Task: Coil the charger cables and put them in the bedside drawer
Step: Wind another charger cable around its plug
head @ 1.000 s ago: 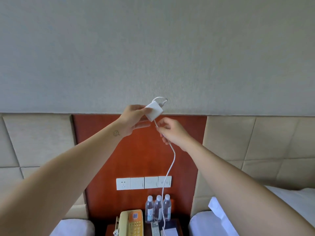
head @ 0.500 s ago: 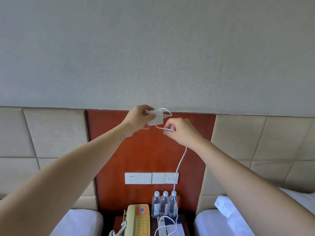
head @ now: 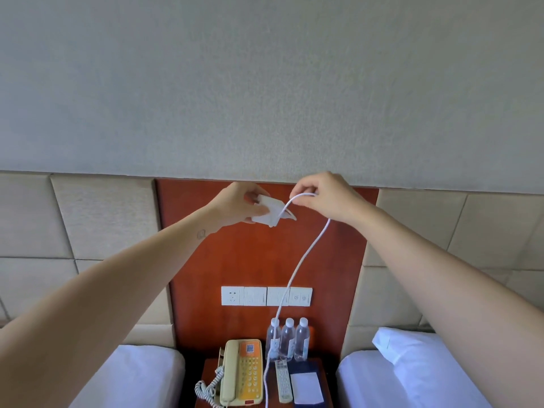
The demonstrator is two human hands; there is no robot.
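My left hand (head: 237, 206) grips a white charger block (head: 269, 212) held up in front of the red-brown wall panel. My right hand (head: 325, 198), just to the right of it, pinches the white cable (head: 306, 254) that arcs from the block. The cable hangs down past the wall switches to the bedside table (head: 212, 366) and leaves the frame at the bottom. The drawer is out of view.
On the bedside table stand a beige-and-orange telephone (head: 243, 372), three water bottles (head: 288, 338), a remote control (head: 282, 381) and a white notepad (head: 306, 387). Wall switches and a socket (head: 266, 295) sit above. White beds (head: 412, 375) flank the table.
My right hand has moved up and to the right, drawing a loop of cable away from the block. The block has tilted in my left hand. The view has tipped down.
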